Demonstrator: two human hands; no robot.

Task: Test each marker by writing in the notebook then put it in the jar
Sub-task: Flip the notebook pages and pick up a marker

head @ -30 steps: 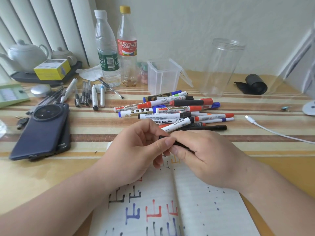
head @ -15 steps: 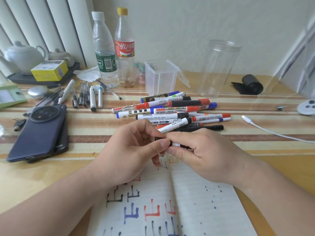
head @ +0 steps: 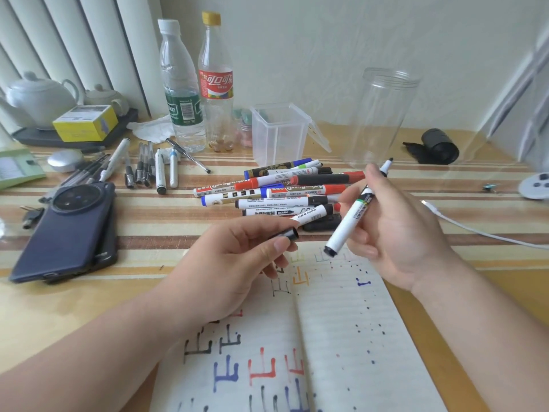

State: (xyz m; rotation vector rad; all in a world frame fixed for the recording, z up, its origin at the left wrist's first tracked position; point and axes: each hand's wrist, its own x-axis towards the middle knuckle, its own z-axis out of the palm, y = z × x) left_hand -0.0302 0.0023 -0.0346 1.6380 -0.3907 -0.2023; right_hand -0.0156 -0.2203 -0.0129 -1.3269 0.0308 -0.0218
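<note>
Above notebook (head: 341, 322), right grip (head: 395, 233) clamped on marker (head: 353, 215), tip up; left grip (head: 237, 257) pinches cap (head: 286, 234). Rotate tip down, write lightly.

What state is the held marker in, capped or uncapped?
Uncapped: the marker in the right hand shows its bare tip; the left hand pinches the black cap apart from it.

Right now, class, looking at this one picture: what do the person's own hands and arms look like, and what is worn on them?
The left hand and right hand are bare: no gloves, rings or bracelets show. Both forearms are bare to the picture's edge, with no sleeve or watch. The left thumbnail is short and unpainted.
</note>
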